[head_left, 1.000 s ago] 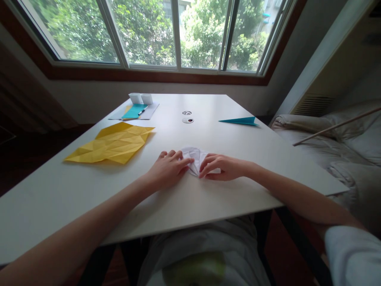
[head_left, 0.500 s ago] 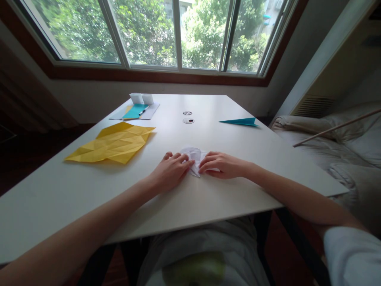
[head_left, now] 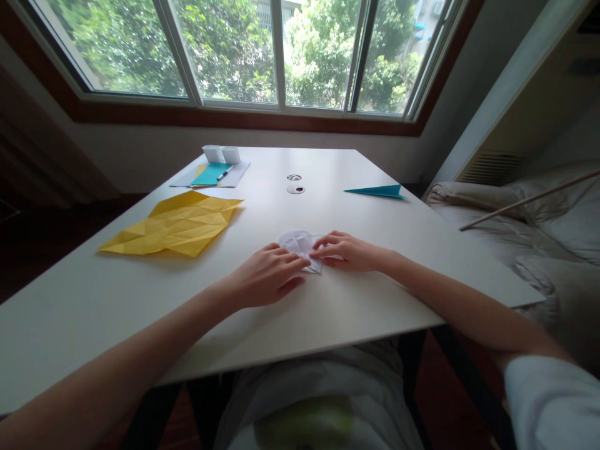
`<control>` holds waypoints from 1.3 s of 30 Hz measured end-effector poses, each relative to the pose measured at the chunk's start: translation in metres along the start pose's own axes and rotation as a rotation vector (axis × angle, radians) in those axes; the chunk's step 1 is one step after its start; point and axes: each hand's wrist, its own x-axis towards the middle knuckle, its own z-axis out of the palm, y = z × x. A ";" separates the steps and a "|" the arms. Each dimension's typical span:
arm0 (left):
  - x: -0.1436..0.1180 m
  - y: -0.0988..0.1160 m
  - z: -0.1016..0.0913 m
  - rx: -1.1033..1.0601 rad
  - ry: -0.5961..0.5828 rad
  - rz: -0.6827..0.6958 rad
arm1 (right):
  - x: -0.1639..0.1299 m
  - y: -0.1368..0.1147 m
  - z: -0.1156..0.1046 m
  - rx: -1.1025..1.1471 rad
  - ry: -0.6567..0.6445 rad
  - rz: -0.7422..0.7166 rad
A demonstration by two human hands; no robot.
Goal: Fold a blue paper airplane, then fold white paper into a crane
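Observation:
A small folded sheet of white paper point(head_left: 296, 241) lies on the white table in front of me, creased into layers, its near end pointing towards me. My left hand point(head_left: 269, 272) rests on its near left part, fingers stretched out flat and the thumb apart on the tabletop side. From the right, my right hand point(head_left: 349, 251) touches the paper's right side with its fingertips, the fingers spread and slightly bent. Parts of the paper are hidden beneath both hands.
To the left lies a large creased yellow sheet point(head_left: 175, 224). Behind it are a teal sheet point(head_left: 210, 174), a pen point(head_left: 225, 172) and white folded pieces point(head_left: 220, 154). Two round spots point(head_left: 295, 189) mark the table's middle. A teal folded paper point(head_left: 379, 191) lies right.
My left hand has flattened, its fingers stretching across the paper and its thumb moving away. The white paper has turned slightly, and my right fingers have shifted a little away from me.

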 end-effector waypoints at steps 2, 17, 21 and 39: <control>0.000 0.005 0.001 0.057 0.003 0.002 | 0.001 0.001 0.002 -0.019 0.011 0.034; -0.001 0.007 0.002 0.036 -0.014 0.029 | 0.000 0.003 -0.007 -0.069 0.015 0.012; 0.000 0.007 0.002 0.028 -0.023 0.029 | -0.001 0.019 -0.004 -0.098 0.037 0.126; 0.000 0.007 0.000 0.006 -0.015 0.022 | -0.001 0.013 -0.008 -0.080 0.140 0.026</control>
